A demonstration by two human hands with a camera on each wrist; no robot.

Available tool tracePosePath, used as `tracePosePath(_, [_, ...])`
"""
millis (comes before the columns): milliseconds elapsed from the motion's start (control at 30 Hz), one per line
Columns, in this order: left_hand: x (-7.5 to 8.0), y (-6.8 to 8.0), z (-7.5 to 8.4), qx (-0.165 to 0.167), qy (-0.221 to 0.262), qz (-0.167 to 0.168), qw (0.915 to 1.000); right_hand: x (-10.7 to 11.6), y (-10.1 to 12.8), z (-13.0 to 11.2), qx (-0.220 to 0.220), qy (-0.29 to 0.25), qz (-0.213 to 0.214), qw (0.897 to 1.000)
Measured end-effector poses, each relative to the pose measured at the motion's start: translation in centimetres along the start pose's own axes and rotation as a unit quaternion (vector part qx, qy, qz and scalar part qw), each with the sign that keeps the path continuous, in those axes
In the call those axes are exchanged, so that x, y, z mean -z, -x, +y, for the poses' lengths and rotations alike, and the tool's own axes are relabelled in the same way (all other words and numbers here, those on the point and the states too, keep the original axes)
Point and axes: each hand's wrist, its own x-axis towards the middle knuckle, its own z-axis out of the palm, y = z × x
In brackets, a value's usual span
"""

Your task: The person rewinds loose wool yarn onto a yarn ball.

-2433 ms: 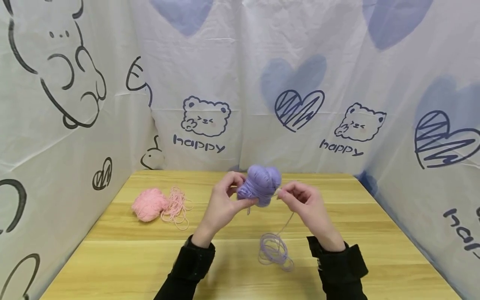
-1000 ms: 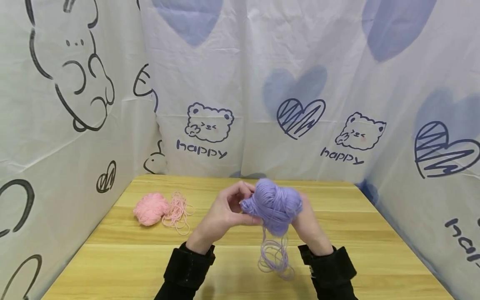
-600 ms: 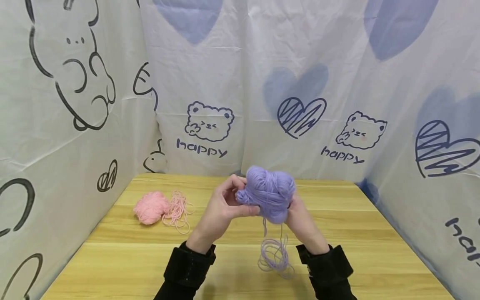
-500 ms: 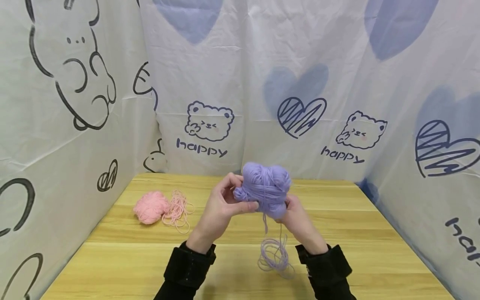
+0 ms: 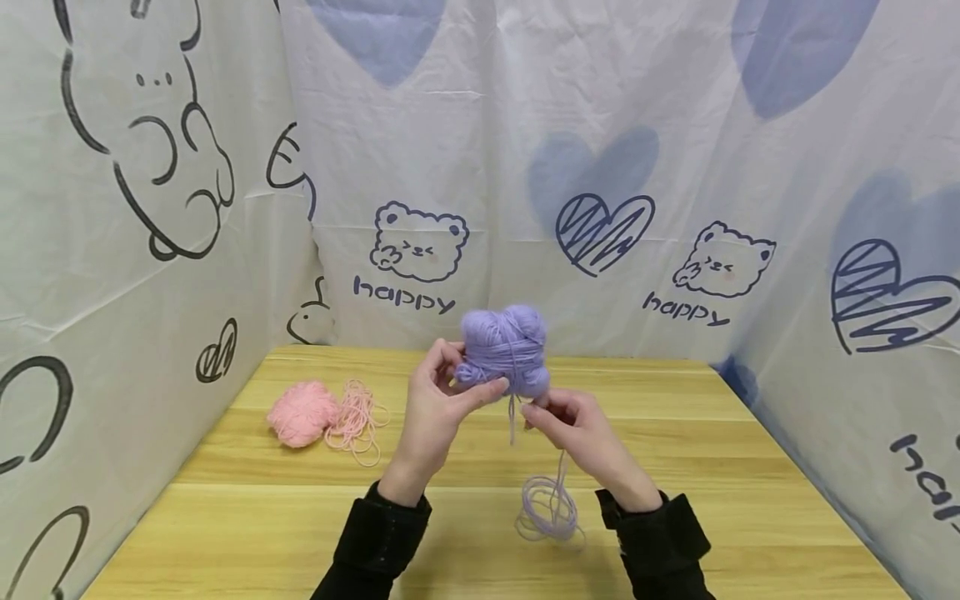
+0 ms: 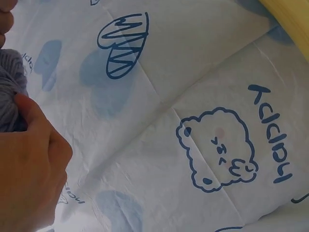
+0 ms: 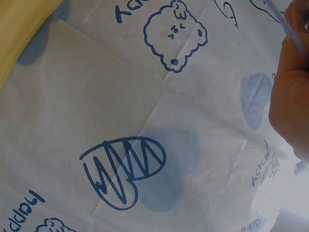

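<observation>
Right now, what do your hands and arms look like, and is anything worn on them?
Both hands are bare: left hand and right hand show no gloves, rings or markings. Each forearm wears a black long sleeve, the left sleeve and right sleeve, with a bunched cuff at the wrist.

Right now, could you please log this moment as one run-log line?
left hand: holds purple yarn ball | right hand: pinches its strand | pink yarn: on table

Wrist views crop the purple yarn ball (image 6: 8,92) (only an edge shows) and both hands.
</observation>
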Motion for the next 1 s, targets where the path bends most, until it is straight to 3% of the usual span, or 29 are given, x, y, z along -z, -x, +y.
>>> tracePosePath(167, [0.0, -0.2, -0.4, -0.017, -0.046, 0.0, 0.9988, 0.5, 0.4, -0.7, 0.019, -0.007, 0.009, 1.0])
tracePosePath(367, [-0.1, -0.2, -0.9, -0.026, -0.107, -0.052, 0.9925, 1.3, 1.0, -1.2, 0.053, -0.029, 0.034, 0.998])
tracePosePath(567, [-0.4, 0.1, -1.1, -0.034, -0.145, -0.097, 0.984, 2.5, 1.5, -1.4, 0.051, -0.025, 0.083, 0.995])
tracePosePath(767, [-0.5, 0.2, -1.2, -0.049, -0.163, -0.159, 0.9725, 3.7, 1.8, -1.5, 0.026, -0.01, 0.126, 0.992])
tracePosePath(1000, [-0.6, 0.3, -1.4, -0.053, -0.189, -0.235, 0.952, 4.6, 2.0, -1.5, 0.0, -0.014, 0.161, 0.987])
